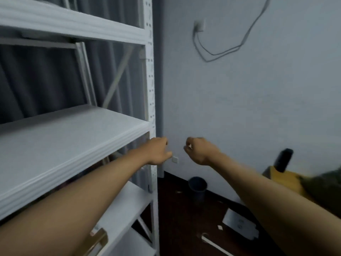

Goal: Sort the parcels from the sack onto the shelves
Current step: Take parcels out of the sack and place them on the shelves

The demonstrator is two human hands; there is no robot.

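Observation:
A white metal shelving unit (73,137) fills the left half of the view, with a bare middle shelf and another shelf above. Both my arms reach forward past its right post (152,100). My left hand (157,151) hangs beside the post with fingers loosely curled and holds nothing. My right hand (200,150) is a short way to its right, fingers curled, and I see nothing in it. A brown parcel (98,241) lies on a lower shelf under my left forearm. A dark green sack (324,189) shows at the right edge.
A grey wall is ahead with a socket (199,25) and a dangling cable (230,47). On the dark floor stand a small dark bin (197,186), a white power strip (239,225) and a yellow object (284,177) with a black handle.

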